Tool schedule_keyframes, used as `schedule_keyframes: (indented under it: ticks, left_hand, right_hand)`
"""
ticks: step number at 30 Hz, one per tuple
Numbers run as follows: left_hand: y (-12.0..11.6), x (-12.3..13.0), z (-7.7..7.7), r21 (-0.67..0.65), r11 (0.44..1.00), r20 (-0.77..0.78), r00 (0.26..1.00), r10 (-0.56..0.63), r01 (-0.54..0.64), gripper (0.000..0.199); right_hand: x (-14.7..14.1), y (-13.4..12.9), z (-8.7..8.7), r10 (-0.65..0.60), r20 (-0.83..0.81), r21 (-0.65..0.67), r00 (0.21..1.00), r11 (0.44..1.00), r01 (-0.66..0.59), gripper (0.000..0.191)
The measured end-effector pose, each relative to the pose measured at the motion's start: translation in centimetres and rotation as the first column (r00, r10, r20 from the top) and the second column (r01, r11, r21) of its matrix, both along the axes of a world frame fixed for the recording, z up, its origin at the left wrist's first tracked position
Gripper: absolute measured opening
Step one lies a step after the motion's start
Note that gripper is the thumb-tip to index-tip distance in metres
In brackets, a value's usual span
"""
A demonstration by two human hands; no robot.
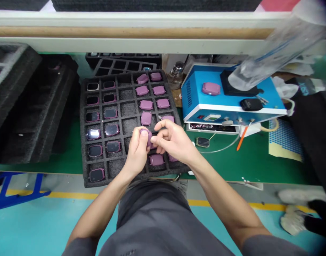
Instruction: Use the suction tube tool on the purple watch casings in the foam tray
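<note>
**Both hands pinch a mauve watch above a foam tray**

A mauve plastic smartwatch case (146, 138) is held over the lower middle of a black foam grid tray (84, 177). The left hand (137, 153) closes its fingers around the case, while the right hand (173, 140) presses its thumb and fingertips (155, 139) against the side, half-curled. In the tray, the 2 left columns hold glass-faced watches, 6 and 5 of them, and mauve cases fill the right columns. Some compartments in the middle hold nothing. The tray's front edge juts past the edge of the green bench mat (218, 167). To the right, a strip of that mat separates the tray from a blue metal bench machine (232, 112), which has a mauve watch case (211, 89) on top.
</note>
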State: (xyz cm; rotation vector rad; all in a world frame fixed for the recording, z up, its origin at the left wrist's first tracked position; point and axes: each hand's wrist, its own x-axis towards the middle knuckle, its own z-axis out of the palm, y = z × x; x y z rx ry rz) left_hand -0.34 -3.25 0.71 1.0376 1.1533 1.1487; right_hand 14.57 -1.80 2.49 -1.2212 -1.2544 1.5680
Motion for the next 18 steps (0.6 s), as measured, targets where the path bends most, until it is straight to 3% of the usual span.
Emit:
schedule_keyframes:
  ticks: [2,3,4,5,7,8,9,10,13,15,18]
  left_hand:
    - [0.5,-0.1,0.2,-0.072,0.996,0.151,0.988,-0.042,0.053,0.045]
    - [0.7,-0.2,0.3,-0.090,0.994,0.209,0.977,-0.041,0.061,0.047]
    - [0.9,-0.3,0.4,-0.097,0.994,0.242,0.970,-0.031,0.056,0.047]
    - [1.1,-0.4,0.5,-0.096,0.994,0.254,0.967,-0.019,0.045,0.048]
    - [1.4,-0.6,0.5,-0.085,0.996,0.258,0.966,0.000,0.023,0.046]
    - [1.5,-0.7,0.5,-0.079,0.997,0.261,0.965,0.007,0.014,0.045]
    - [1.6,-0.8,0.5,-0.076,0.997,0.271,0.962,0.015,0.005,0.044]
    - [1.6,-0.9,0.6,-0.073,0.997,0.286,0.958,0.025,-0.005,0.043]
    - [1.8,-1.2,1.1,-0.053,0.997,0.302,0.951,0.064,-0.050,0.042]
    - [2.0,-1.6,1.5,-0.024,0.991,0.278,0.951,0.134,-0.132,0.042]
    - [2.4,-2.5,1.9,0.037,0.960,0.243,0.934,0.261,-0.278,0.039]
  right_hand:
    - [1.6,-1.4,-0.2,-0.124,0.034,0.041,0.992,0.992,0.122,0.045]
    - [2.8,-2.3,-0.5,-0.251,0.051,0.091,0.967,0.965,0.246,0.043]
    - [4.2,-3.3,-0.8,-0.433,0.055,0.172,0.900,0.892,0.419,0.039]
    - [5.7,-4.4,-1.2,-0.629,0.028,0.267,0.777,0.754,0.601,0.034]
    - [8.5,-6.2,-2.2,-0.889,-0.098,0.375,0.447,0.383,0.844,0.030]
    - [9.7,-6.9,-2.7,-0.931,-0.132,0.345,0.339,0.277,0.897,0.031]
    - [10.6,-7.5,-3.3,-0.943,-0.136,0.257,0.304,0.262,0.930,0.032]
    - [11.1,-7.9,-3.7,-0.934,-0.118,0.129,0.338,0.323,0.937,0.033]
    - [11.1,-8.0,-4.0,-0.776,-0.148,-0.239,0.613,0.630,0.739,0.039]
    - [10.1,-7.3,-3.4,-0.654,-0.230,-0.241,0.721,0.756,0.609,0.038]
    - [8.0,-5.7,-1.9,-0.515,-0.289,-0.043,0.807,0.849,0.526,0.031]
